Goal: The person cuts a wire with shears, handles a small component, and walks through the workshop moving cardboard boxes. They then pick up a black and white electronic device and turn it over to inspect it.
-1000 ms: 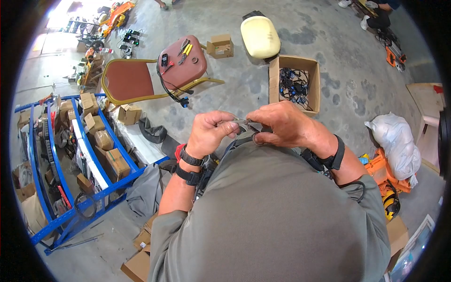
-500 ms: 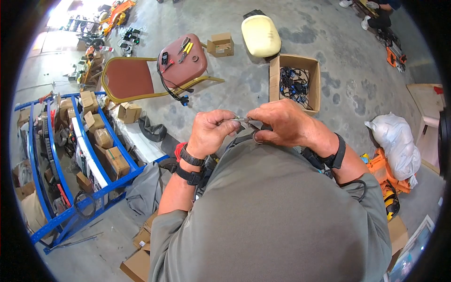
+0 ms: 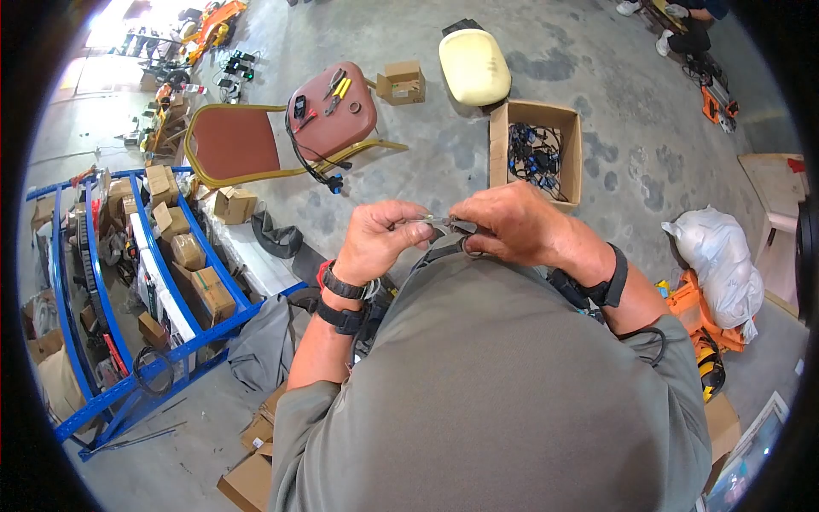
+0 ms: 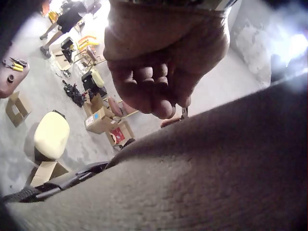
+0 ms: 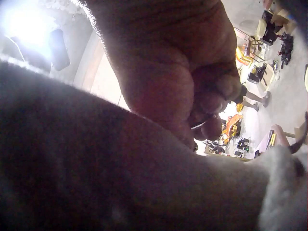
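My left hand [image 3: 378,241] is in front of the chest in the head view, pinching a small thin pale grey piece [image 3: 435,220] between thumb and forefinger. Facing it, my right hand [image 3: 522,224] grips a dark grey piece [image 3: 463,228] between thumb and curled fingers. The two pieces meet between the fingertips; I cannot tell what kind they are. In the left wrist view a narrow metallic bit [image 4: 185,112] shows at the left fingertips. A thin shiny edge [image 5: 198,126] lies in the right hand's grasp in the right wrist view, mostly hidden by the palm.
Ahead stands a red-cushioned chair [image 3: 232,143] bearing yellow-handled pliers [image 3: 338,96] and black cables [image 3: 311,162]. A cardboard box [image 3: 570,158] of cables and a cream stool [image 3: 473,66] stand beyond the hands. Left is a blue rack [image 3: 192,346]; right, a white bag [image 3: 717,264].
Both hands stay together before the chest, with small shifts of the fingers. The thin pale piece between them has turned slightly.
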The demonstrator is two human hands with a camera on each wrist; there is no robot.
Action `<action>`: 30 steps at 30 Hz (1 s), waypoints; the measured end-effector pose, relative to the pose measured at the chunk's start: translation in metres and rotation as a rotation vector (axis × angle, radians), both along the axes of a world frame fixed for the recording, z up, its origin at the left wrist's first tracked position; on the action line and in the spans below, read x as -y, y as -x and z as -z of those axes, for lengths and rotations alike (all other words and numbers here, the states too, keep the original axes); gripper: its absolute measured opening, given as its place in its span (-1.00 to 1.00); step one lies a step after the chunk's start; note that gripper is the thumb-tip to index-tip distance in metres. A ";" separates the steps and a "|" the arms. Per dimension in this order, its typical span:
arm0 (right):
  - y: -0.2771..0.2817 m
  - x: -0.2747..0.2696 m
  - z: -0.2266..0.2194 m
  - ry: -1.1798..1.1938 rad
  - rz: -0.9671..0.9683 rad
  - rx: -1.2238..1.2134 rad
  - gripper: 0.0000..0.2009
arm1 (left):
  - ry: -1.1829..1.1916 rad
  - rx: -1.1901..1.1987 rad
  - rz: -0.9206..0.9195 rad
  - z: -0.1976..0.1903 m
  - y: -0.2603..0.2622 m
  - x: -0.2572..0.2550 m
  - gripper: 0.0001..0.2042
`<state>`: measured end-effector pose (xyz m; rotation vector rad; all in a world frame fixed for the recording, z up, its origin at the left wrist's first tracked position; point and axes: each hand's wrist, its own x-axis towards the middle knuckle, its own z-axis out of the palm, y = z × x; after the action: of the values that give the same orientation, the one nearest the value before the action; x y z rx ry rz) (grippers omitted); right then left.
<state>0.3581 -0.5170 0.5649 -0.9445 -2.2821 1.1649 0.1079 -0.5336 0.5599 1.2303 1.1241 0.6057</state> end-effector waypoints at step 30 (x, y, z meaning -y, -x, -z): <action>-0.006 -0.009 0.006 0.038 0.009 0.060 -0.75 | -0.044 -0.021 0.008 0.007 -0.005 -0.017 -0.90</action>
<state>0.3642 -0.5076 0.5593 -1.0162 -2.3074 1.1955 0.1132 -0.5170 0.5526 1.2808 1.1279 0.6155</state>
